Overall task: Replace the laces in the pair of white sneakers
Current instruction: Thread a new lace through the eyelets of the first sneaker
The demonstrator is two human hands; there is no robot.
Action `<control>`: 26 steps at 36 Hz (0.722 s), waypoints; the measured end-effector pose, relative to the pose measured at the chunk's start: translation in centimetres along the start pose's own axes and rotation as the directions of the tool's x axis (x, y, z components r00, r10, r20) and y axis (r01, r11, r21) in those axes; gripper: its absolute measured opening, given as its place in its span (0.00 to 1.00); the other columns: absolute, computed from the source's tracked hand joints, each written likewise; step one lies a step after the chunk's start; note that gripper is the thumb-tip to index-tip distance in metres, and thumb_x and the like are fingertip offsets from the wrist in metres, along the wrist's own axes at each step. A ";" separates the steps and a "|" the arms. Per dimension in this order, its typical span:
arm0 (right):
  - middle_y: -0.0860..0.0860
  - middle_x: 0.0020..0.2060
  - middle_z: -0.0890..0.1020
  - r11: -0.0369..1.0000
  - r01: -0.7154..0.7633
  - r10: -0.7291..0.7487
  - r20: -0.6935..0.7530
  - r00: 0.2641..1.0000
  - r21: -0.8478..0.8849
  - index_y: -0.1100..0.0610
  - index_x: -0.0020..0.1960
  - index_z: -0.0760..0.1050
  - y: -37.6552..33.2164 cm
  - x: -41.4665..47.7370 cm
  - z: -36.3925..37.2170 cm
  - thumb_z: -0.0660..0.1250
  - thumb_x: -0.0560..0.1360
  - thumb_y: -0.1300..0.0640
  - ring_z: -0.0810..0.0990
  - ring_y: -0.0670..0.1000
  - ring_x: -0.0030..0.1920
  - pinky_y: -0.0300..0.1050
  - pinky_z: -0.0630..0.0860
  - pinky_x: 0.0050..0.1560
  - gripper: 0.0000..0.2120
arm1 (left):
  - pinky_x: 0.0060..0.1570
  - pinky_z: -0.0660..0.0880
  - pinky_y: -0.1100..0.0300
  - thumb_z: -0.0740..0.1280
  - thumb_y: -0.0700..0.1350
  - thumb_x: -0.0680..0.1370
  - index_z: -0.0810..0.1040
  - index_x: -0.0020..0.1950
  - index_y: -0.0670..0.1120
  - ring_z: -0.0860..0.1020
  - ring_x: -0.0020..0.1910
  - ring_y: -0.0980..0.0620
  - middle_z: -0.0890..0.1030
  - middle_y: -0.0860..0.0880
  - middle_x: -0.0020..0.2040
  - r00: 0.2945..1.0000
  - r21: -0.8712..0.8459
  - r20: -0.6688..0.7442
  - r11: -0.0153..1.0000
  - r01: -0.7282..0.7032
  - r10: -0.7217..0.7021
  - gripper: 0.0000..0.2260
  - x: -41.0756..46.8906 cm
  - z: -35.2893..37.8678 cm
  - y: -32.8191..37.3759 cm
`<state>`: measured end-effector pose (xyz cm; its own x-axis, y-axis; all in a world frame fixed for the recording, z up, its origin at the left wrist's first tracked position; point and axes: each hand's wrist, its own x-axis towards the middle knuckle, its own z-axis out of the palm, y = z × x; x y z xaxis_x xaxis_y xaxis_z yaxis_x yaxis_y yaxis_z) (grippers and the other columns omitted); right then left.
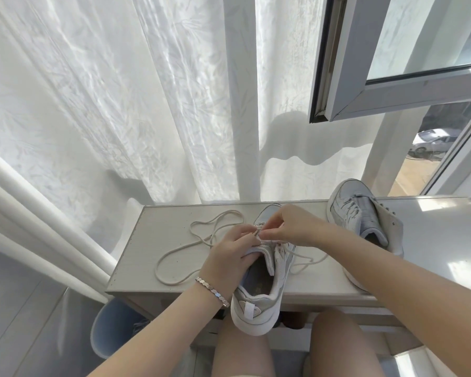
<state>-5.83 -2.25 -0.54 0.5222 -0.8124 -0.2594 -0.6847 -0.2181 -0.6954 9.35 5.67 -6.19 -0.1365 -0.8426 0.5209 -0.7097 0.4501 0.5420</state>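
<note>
Person was seen from above, limbs only. Left wrist carried one bracelet [212,291] — silver-toned metal, a single row of small flat faceted links, roughly hexagonal, catching the light. Left hand [229,254] and right hand [291,227] were bare, as were both forearms [158,330] up to the frame edge. Both thighs [337,349] were likewise bare. At the bottom edge a narrow strip of pale cream fabric [237,374] lay across the left thigh — possibly the hem of shorts, though too little showed to confirm the garment.

Sunlit white curtain [120,104]; open window [408,63]
</note>
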 end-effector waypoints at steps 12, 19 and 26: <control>0.51 0.27 0.68 0.871 -0.044 0.163 0.203 0.965 -0.490 0.58 0.30 0.68 -2.9 2.5 0.2 0.67 0.73 0.54 0.65 0.49 0.29 0.38 0.61 0.29 0.16 | 0.44 0.73 0.66 0.65 0.50 0.70 0.84 0.43 0.43 0.75 0.46 0.56 0.78 0.48 0.46 0.989 -0.088 -0.050 0.987 0.133 -0.137 0.13 -0.5 0.5 -0.2; 0.51 0.25 0.65 0.931 0.014 0.056 0.182 0.982 -0.363 0.58 0.28 0.65 -1.6 2.4 0.5 0.64 0.73 0.59 0.64 0.50 0.30 0.42 0.62 0.32 0.16 | 0.46 0.72 0.70 0.66 0.49 0.70 0.83 0.43 0.46 0.76 0.47 0.57 0.76 0.54 0.47 0.988 -0.112 -0.078 0.986 0.124 -0.133 0.09 -0.6 0.6 -0.3; 0.45 0.27 0.74 0.886 0.165 -0.109 -0.151 0.982 0.434 0.56 0.34 0.73 -2.8 1.0 -1.7 0.63 0.77 0.60 0.71 0.41 0.28 0.32 0.70 0.34 0.12 | 0.49 0.71 0.71 0.65 0.50 0.69 0.84 0.45 0.43 0.75 0.49 0.58 0.76 0.52 0.47 0.993 -0.091 0.010 0.988 0.121 -0.120 0.13 -0.1 -0.2 0.2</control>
<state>-4.23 -3.36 2.33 0.5111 -0.8560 -0.0777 -0.2995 -0.0926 -0.9496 9.37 5.89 -6.04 -0.0571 -0.8936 0.4452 -0.6549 0.3701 0.6589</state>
